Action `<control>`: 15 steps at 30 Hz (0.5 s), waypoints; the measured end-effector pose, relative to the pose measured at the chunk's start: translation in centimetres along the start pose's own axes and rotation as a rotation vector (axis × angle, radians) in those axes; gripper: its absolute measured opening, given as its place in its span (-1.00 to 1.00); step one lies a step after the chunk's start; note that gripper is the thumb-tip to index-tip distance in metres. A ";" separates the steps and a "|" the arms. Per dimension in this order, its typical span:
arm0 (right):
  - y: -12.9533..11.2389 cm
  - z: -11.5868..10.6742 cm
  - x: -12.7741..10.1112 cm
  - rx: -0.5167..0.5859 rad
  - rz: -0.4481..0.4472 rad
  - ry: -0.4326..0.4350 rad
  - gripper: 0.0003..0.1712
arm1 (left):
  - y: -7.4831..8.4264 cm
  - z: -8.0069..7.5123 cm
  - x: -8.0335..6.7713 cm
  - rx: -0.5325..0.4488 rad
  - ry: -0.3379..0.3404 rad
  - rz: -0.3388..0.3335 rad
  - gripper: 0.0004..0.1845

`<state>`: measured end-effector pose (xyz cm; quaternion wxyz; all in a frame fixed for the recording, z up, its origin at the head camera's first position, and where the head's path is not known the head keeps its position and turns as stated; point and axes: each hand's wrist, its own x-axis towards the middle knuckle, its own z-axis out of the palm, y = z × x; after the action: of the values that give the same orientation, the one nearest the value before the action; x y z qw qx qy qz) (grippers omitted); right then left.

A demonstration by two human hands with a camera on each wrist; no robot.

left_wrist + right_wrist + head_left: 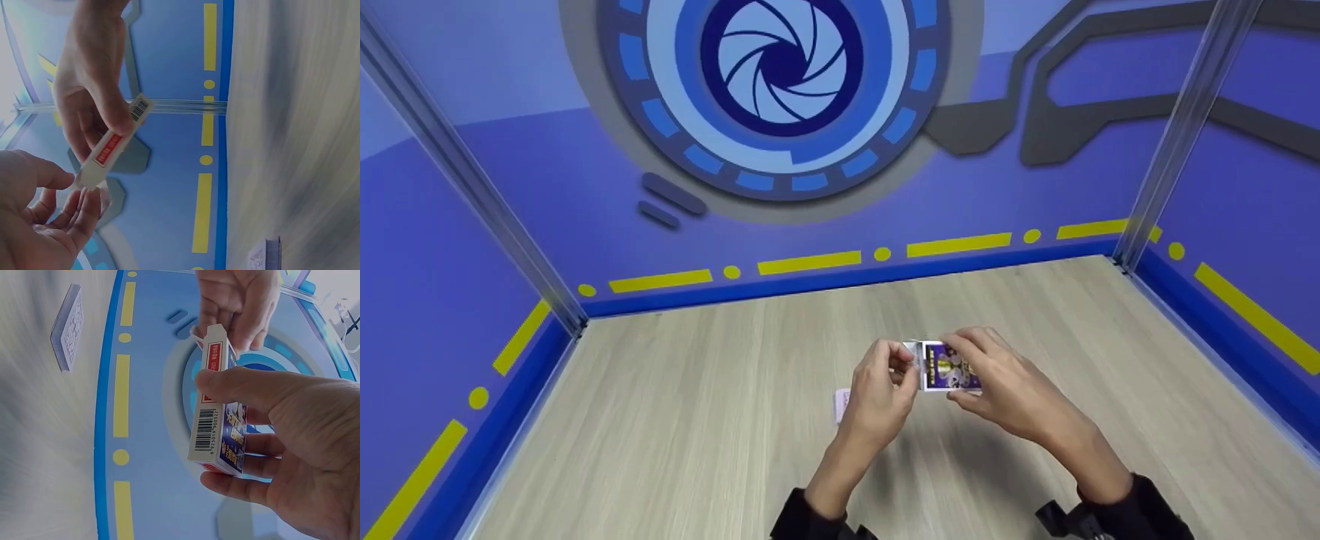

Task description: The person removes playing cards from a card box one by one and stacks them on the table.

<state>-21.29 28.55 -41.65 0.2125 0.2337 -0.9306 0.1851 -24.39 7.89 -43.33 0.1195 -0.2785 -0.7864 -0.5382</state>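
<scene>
Over the surface [697,420], a small box [939,371] is held

Head: one end is pinched by the left grip [881,390], the sides by the right grip [1006,386]. Left wrist: a red label [108,149] is seen. Right wrist: a pack [68,332] is seen on the surface.

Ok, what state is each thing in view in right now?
Card box: held above the table, one end open.
Left hand: pinching at the box's open end.
Right hand: gripping the box.
Deck of cards: out of the box, lying flat on the table.
</scene>
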 end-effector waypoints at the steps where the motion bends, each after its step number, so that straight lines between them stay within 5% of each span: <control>1: 0.0 0.1 0.0 -0.002 -0.010 0.002 -0.17 | -0.1 0.0 0.0 -0.002 -0.004 -0.024 -0.83; 9: -0.1 0.4 0.1 -0.018 -0.062 0.019 -0.16 | -0.9 0.0 0.2 -0.040 -0.066 -0.151 -0.78; 15: -0.2 0.5 -0.1 -0.023 -0.078 0.039 -0.18 | -1.3 0.1 0.3 -0.080 -0.050 -0.213 -0.76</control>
<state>-21.32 28.21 -42.07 0.2404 0.2635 -0.9186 0.1703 -25.35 7.73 -44.19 0.0308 -0.2113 -0.7921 -0.5718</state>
